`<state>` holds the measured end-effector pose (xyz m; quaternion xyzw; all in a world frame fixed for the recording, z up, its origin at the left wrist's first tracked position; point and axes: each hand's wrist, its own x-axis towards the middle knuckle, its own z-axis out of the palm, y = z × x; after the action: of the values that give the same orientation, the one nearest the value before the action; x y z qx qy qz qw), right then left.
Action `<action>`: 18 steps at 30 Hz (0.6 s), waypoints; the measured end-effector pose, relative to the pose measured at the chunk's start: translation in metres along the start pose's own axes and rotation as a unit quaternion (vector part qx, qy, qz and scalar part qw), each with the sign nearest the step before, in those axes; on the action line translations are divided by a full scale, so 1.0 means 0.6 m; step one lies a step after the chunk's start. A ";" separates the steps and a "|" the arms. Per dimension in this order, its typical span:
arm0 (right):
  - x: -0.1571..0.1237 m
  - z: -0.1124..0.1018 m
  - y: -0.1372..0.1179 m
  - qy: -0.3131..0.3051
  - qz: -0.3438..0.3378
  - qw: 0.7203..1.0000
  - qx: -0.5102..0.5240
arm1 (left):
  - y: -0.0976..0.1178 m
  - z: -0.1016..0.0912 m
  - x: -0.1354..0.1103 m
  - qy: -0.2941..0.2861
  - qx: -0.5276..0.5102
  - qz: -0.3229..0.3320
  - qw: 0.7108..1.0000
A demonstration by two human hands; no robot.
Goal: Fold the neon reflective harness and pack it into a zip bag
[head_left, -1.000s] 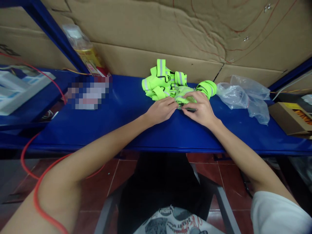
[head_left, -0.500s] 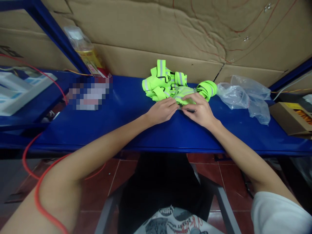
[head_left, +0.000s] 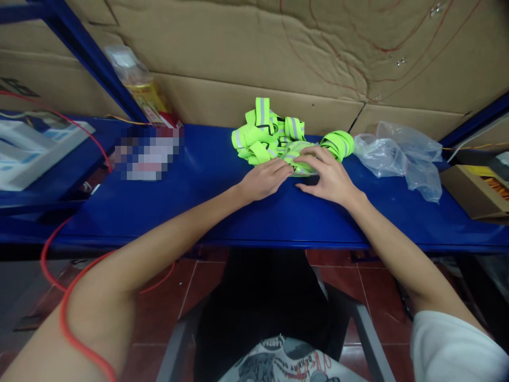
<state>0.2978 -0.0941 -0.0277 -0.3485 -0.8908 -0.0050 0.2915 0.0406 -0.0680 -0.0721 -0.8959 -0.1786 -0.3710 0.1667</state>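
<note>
Neon yellow-green reflective straps (head_left: 254,139) with grey stripes and black buckles lie in a tangled heap at the back of the blue table. At the heap's near edge, a clear plastic bag (head_left: 306,171) has strap showing through it. My left hand (head_left: 265,179) is closed in a pinch on the bag's left near corner; its fingertips are partly hidden. My right hand (head_left: 330,175) rests its fingers on the bag's right side, with the thumb spread well apart near the tabletop. Beside it lies a coiled strap (head_left: 338,144).
Crumpled clear bags (head_left: 392,154) lie to the right, near an open cardboard box (head_left: 475,193). A plastic bottle (head_left: 139,87) leans at the back left. A red hose (head_left: 66,307) loops by my left arm. Cardboard (head_left: 222,48) lines the back of the blue table (head_left: 167,212).
My right thumb and fingers have parted, with the thumb moving down and away from the bag's near edge. My left hand stays in its pinch at nearly the same place.
</note>
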 end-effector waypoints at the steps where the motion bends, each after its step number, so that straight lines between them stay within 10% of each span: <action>1: 0.000 -0.001 0.005 0.002 0.003 1.000 -0.002 | -0.001 -0.002 0.001 0.019 -0.016 -0.006 1.000; 18: 0.007 -0.003 0.003 0.218 0.070 0.966 0.118 | 0.005 -0.043 0.028 0.223 -0.167 -0.318 0.906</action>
<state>0.2976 -0.0904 -0.0244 -0.3638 -0.7731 0.0446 0.5176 0.0373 -0.0782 -0.0429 -0.7005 -0.3472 -0.6187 -0.0770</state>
